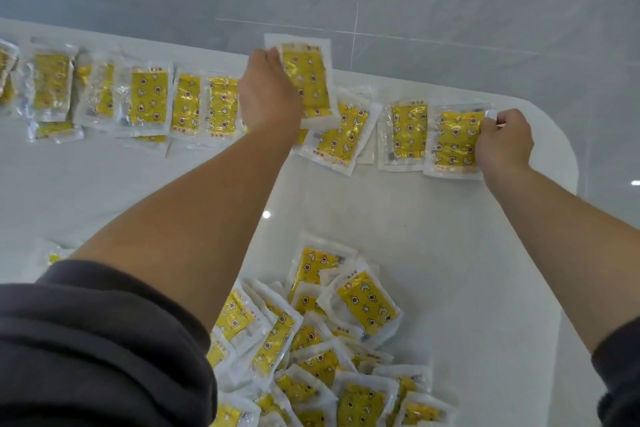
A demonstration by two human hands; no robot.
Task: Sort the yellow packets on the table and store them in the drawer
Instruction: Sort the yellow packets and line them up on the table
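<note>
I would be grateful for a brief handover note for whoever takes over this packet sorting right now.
Left hand: holding a packet at the far edge of the table.
Right hand: gripping the end packet of the row.
Done: a row of packets laid along the far side.
Left: the loose pile near you is unsorted; no drawer is in view, so nothing is seen stored.
</note>
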